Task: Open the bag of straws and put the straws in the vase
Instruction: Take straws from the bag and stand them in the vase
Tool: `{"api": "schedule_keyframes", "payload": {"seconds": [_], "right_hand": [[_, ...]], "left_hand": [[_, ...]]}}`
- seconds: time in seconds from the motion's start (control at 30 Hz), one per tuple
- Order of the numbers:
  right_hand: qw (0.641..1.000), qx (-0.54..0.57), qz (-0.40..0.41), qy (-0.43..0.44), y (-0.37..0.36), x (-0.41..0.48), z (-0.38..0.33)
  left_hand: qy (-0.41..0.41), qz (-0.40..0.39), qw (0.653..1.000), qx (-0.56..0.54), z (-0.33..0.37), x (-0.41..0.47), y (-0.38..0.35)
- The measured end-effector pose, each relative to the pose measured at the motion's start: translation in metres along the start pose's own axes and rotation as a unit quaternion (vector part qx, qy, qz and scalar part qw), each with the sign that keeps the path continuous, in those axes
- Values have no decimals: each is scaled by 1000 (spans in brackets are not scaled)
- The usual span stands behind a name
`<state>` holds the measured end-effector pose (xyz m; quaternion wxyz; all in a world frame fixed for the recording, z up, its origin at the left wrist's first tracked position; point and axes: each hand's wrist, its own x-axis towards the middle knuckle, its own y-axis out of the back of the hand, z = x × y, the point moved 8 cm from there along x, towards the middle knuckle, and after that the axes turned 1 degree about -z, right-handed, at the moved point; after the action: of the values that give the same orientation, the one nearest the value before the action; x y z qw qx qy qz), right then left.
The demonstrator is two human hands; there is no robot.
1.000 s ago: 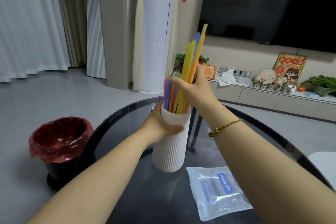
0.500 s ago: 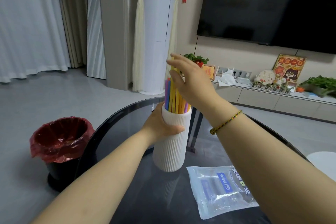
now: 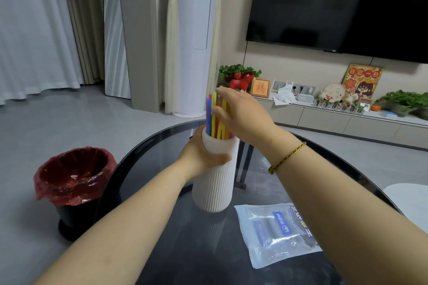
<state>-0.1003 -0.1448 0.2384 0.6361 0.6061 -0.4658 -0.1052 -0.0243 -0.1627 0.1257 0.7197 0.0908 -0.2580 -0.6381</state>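
**Kid:** In the head view, what is the person doing?

**Friend:** The left hand (image 3: 203, 155) is wrapped round the top part of the vase (image 3: 214, 180). Its fingers are clamped on the ribbed side and the thumb lies across the front. It holds the vase steady on the table (image 3: 148, 152).

**Kid:** And the other hand?

**Friend:** The right hand (image 3: 243, 118) lies flat over the straws (image 3: 216, 118). Its fingers are stretched out and loose, not gripping. The straw tips sit just under the fingertips and poke up a little past them. The rest of each straw is down in the vase.

**Kid:** So which step is this?

**Friend:** It looks like the last one, patting the straws down. Next the hand likely only needs a soft push, or to let go. Push too hard and the thin straws could bend.

**Kid:** Where is the bag?

**Friend:** The bag (image 3: 275, 233) lies flat under the right arm, near the foot of the vase. It looks empty.

**Kid:** Is anything in the way?

**Friend:** No. A bin (image 3: 74, 183) with a red liner stands on the floor, well past the left arm. A TV (image 3: 335, 4) hangs far behind the fingers.
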Motion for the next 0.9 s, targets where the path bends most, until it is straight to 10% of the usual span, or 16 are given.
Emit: {"api": "schedule_keyframes", "payload": {"seconds": [0.63,0.9], "right_hand": [[997,8,70,42,-12,-43,0],[976,98,164,-101,-10,-101,51]], "left_hand": [[81,28,996,22,-20,-23,-15],[83,29,995,-36,-19,-45,-24]]}}
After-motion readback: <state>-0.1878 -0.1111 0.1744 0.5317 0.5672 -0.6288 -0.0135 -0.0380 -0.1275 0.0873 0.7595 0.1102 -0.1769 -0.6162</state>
